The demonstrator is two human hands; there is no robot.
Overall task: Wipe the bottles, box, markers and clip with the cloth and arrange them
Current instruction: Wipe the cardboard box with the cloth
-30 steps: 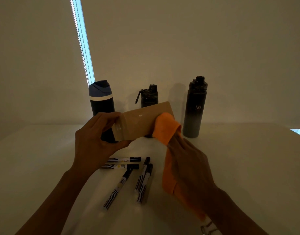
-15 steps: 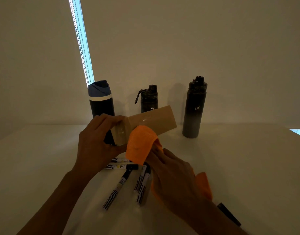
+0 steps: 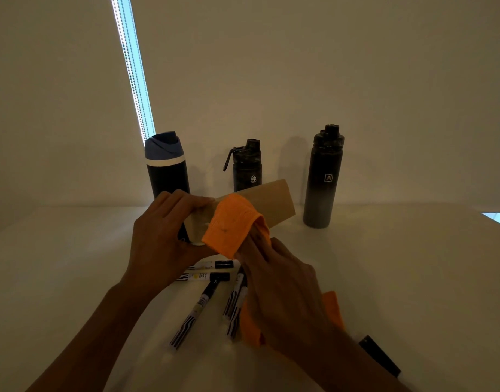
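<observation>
Head view: the brown cardboard box (image 3: pixel 271 205) is held in the air at the centre of the frame, tilted up toward the right, in front of three bottles. The left hand (image 3: pixel 161 236) grips its left end, fingers curled over the top edge. The right hand (image 3: pixel 282 287) pinches the orange cloth (image 3: pixel 229 227), which is draped over its fingertips and pressed on the box's near face; the cloth's tail hangs under the wrist.

The box looks light and stiff but hollow, so a hard squeeze could dent it. Gripping one end leaves the long faces free to wipe. The cloth is soft and limp.

The markers (image 3: pixel 209 277) lie loose on the white table (image 3: pixel 413 278) at lower centre, right under the hands; their round barrels would likely roll if brushed. The blue-lidded bottle (image 3: pixel 166 171) stands just behind the left hand and could be knocked. The small bottle (image 3: pixel 246 171) and tall bottle (image 3: pixel 323 182) stand apart by the wall. A dark flat thing (image 3: pixel 380 357), perhaps the clip, lies at lower right. The table's right side offers room
</observation>
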